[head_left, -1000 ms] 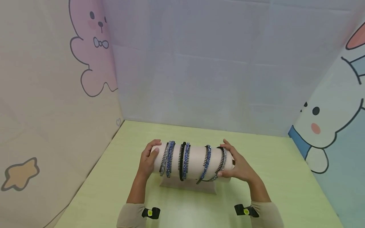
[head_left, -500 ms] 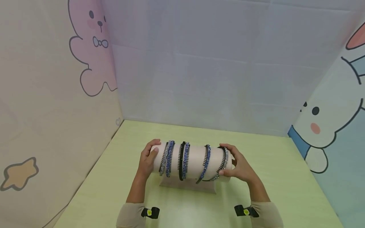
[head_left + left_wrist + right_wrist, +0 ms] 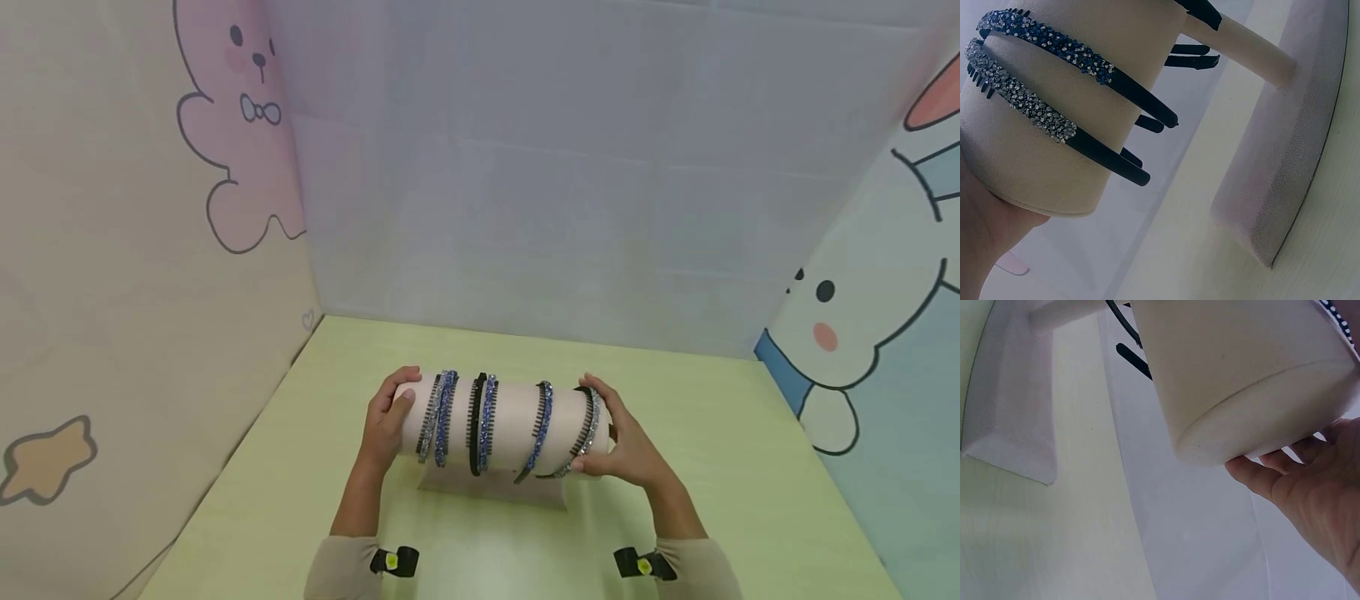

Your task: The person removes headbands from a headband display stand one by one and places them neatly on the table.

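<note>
A cream padded headband display stand (image 3: 516, 425) carries a row of headbands across its roll. From the left come a silver glittery headband (image 3: 429, 429), a blue one (image 3: 443, 429), a black one (image 3: 475, 433) and further blue ones. A silver headband (image 3: 594, 417) sits slanted near the right end. My left hand (image 3: 385, 421) grips the roll's left end, thumb in front. My right hand (image 3: 628, 442) spans the right end, its thumb low by the silver headband; in the right wrist view its fingertips touch the roll's bare end. Dark headband tips (image 3: 1116, 169) stick out below the roll.
The stand's fabric-covered base (image 3: 491, 490) rests on a pale yellow-green table (image 3: 495, 558). A post (image 3: 1254, 53) joins roll and base. A plain pale curtain (image 3: 487, 208) hangs behind; cartoon-printed sheets line the left (image 3: 135, 292) and right (image 3: 892, 392) sides.
My right hand's fingers have shifted slightly at the roll's right end, the thumb a little lower. My left hand and the headband stand have stayed nearly the same.
</note>
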A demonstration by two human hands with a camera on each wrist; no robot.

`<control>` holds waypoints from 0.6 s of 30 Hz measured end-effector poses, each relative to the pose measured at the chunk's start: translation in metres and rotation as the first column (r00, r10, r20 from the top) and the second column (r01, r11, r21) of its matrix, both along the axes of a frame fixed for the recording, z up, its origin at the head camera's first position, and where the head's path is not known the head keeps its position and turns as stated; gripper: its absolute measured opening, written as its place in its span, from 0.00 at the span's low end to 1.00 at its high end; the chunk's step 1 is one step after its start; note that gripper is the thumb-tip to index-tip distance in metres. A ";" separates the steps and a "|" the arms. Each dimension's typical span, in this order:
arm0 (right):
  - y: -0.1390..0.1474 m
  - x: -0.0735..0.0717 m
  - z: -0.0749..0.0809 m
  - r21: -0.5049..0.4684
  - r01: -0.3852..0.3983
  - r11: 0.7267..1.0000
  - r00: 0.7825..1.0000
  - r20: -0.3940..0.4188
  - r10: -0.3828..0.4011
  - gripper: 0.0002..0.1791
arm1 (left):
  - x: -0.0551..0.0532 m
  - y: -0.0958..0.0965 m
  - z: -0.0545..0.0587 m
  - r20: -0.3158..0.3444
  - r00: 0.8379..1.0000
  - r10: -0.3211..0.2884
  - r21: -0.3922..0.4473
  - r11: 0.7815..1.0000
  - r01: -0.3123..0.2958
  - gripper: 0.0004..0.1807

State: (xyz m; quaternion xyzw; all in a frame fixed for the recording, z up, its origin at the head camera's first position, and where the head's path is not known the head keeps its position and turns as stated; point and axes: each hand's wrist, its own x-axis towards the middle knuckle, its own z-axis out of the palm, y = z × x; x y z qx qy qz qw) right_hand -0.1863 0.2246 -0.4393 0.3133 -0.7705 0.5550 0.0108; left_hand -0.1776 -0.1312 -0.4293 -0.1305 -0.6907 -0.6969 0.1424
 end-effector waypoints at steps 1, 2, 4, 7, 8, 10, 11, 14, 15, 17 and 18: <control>0.000 0.001 -0.001 -0.001 0.006 1.000 1.000 0.006 -0.006 0.58 | 0.000 0.000 -0.001 -0.002 1.000 0.000 -0.002 1.000 0.000 0.13; 0.000 0.001 -0.001 -0.010 0.006 1.000 1.000 0.015 -0.006 0.57 | 0.000 0.000 -0.001 -0.005 1.000 -0.001 -0.002 1.000 0.001 0.13; -0.001 0.001 -0.002 -0.042 0.002 0.999 1.000 0.013 -0.001 0.55 | 0.000 0.000 -0.002 -0.010 1.000 -0.007 0.002 1.000 0.007 0.13; 0.000 0.000 -0.004 -0.111 -0.025 0.994 1.000 -0.003 0.024 0.53 | 0.000 0.000 -0.002 -0.016 1.000 -0.006 0.011 1.000 0.007 0.13; 0.000 0.000 -0.004 -0.136 -0.035 0.990 0.999 -0.007 0.034 0.53 | 0.000 -0.001 -0.002 -0.018 1.000 -0.005 0.016 1.000 0.006 0.13; 0.000 -0.001 -0.005 -0.182 -0.050 0.982 0.999 -0.006 0.050 0.52 | 0.001 0.000 -0.002 -0.023 1.000 -0.002 0.020 1.000 0.003 0.13; 0.000 -0.001 -0.006 -0.200 -0.055 0.978 0.998 -0.002 0.055 0.52 | 0.001 0.000 -0.002 -0.026 1.000 -0.002 0.023 1.000 0.003 0.13; 0.001 -0.001 -0.009 -0.251 -0.058 0.966 0.997 0.025 0.067 0.51 | 0.000 0.000 -0.002 -0.032 0.999 -0.007 0.026 1.000 0.008 0.13; 0.002 0.000 -0.010 -0.268 -0.056 0.962 0.997 0.037 0.068 0.51 | 0.000 0.000 -0.002 -0.031 0.999 -0.009 0.025 1.000 0.009 0.13; 0.002 0.000 -0.012 -0.310 -0.052 0.949 0.996 0.052 0.071 0.51 | -0.002 -0.001 -0.006 -0.033 0.999 -0.009 0.030 1.000 0.010 0.12; 0.002 0.000 -0.013 -0.334 -0.050 0.941 0.996 0.055 0.072 0.50 | -0.004 -0.002 -0.009 -0.032 0.999 -0.007 0.032 0.999 0.008 0.12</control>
